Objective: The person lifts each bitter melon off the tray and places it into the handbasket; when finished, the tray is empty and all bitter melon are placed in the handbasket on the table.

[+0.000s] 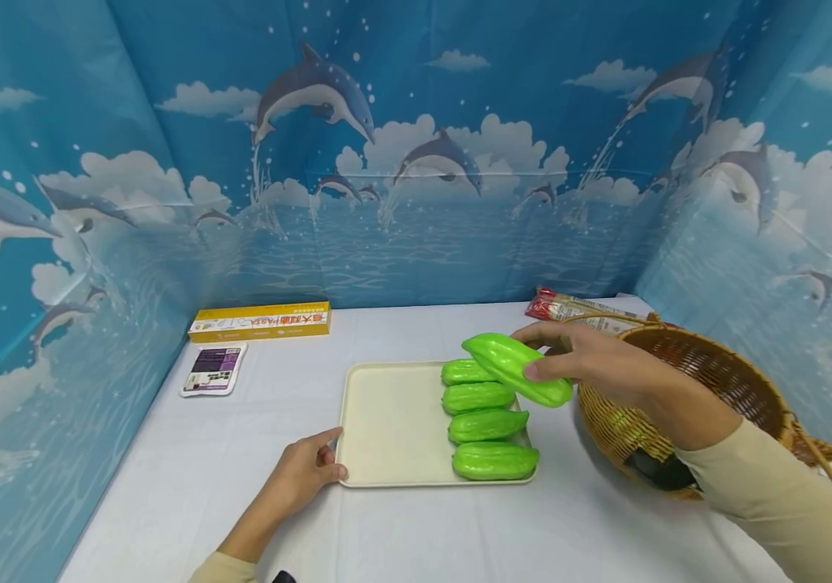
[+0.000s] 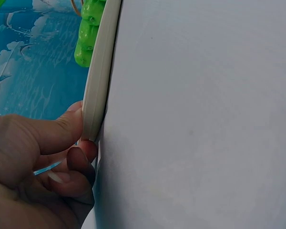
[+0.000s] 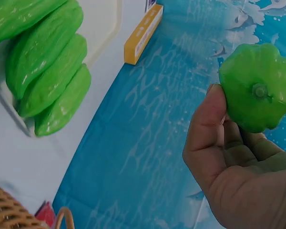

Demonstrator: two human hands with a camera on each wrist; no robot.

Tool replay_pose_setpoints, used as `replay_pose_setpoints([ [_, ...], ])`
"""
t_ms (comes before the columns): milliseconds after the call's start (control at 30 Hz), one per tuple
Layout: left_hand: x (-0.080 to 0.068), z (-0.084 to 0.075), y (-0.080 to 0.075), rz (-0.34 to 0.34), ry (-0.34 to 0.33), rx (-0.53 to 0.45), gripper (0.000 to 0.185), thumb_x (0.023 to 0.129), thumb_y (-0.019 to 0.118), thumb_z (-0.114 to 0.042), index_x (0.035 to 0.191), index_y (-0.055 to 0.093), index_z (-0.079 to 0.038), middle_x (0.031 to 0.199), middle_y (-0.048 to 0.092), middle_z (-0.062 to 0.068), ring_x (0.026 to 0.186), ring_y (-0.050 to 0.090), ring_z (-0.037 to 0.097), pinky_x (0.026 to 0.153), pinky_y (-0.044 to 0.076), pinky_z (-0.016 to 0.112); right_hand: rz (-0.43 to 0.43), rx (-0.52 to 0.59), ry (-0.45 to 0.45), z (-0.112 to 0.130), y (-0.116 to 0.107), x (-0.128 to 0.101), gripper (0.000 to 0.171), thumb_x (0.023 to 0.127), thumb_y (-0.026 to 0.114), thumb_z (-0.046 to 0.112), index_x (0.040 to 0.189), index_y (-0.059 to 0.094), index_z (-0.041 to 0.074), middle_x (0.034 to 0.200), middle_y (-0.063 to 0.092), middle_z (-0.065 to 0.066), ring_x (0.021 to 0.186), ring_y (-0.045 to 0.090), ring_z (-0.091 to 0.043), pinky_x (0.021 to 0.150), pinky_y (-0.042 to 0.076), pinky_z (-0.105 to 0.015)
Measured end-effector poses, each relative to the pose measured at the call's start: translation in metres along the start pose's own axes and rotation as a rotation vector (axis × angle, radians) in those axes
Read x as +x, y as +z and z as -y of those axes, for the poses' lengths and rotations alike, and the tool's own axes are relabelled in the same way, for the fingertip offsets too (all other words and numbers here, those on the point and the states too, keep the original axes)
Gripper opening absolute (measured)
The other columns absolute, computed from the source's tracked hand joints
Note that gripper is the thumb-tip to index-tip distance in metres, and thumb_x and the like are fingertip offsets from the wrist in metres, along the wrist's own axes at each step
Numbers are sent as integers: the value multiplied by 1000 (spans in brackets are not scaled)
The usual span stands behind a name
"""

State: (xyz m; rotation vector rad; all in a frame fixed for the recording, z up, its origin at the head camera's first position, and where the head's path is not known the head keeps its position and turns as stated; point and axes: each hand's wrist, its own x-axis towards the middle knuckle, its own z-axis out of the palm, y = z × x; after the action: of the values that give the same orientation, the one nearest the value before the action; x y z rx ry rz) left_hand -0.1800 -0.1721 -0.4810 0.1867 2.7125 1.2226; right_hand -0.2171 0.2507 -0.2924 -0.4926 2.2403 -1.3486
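My right hand [image 1: 590, 356] grips a shiny green bitter melon [image 1: 510, 364] between thumb and fingers, raised above the right side of the tray. In the right wrist view the held bitter melon [image 3: 257, 88] shows its stem end. Several more bitter melons [image 1: 496, 460] lie side by side in a column along the right side of the cream rectangular tray [image 1: 394, 421]. At the tray's left edge, my left hand [image 1: 302, 474] holds the rim near the front corner. The left wrist view shows its thumb and fingers pinching the tray rim [image 2: 97, 90].
A wicker basket [image 1: 722, 364] leans open on the right, a dark item and a yellowish one showing through its side. Behind it lies a red packet [image 1: 576, 308]. A yellow pasta box [image 1: 258, 321] and a white-and-purple packet [image 1: 214, 369] lie at the back left.
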Motion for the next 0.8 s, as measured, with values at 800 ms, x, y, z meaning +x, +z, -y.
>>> replay_pose_setpoints([
  [800, -2, 2, -1, 9, 20, 2, 67, 81, 84, -10, 140, 56, 5, 79, 56, -3, 70, 50, 12, 64, 44, 25, -12, 25, -55, -19, -69, -33, 45, 105, 50, 10, 149, 44, 18, 128, 51, -18, 99, 64, -29, 73, 60, -43],
])
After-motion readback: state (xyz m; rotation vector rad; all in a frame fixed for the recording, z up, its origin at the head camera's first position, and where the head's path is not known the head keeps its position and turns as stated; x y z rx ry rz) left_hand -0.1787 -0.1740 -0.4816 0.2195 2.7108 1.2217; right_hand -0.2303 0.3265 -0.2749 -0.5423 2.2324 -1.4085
